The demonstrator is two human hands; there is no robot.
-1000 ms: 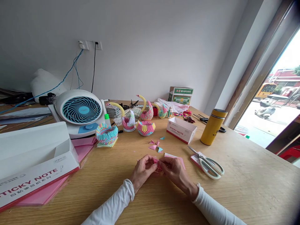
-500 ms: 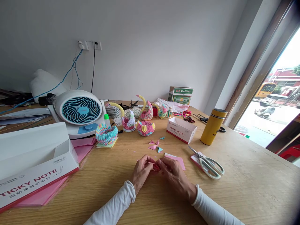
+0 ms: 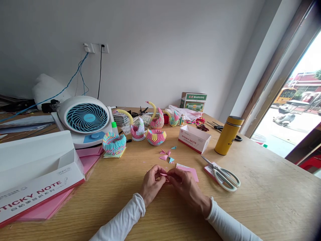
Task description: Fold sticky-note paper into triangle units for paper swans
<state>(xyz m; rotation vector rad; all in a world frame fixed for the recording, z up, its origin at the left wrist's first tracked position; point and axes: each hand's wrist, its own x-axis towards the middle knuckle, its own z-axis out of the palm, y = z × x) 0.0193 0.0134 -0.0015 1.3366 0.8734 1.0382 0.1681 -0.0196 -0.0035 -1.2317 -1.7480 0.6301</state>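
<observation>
Wooden tabletop (image 3: pixel 263 201): pink slip (image 3: pixel 163 174) is pinched by both hands (image 3: pixel 152 182) (image 3: pixel 184 184), half-folded; finished triangles (image 3: pixel 166 155) lie at twelve o'clock.

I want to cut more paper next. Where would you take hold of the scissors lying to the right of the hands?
Probably by the pale green handle loops, coming from the near right. The scissors lie flat on a pink pad, blades open and pointing away to the left toward the white box, loops toward the table's near edge, so the right hand meets the loops first, clear of the tips.

Long white sleeves (image 3: pixel 120 222); bare hands
</observation>
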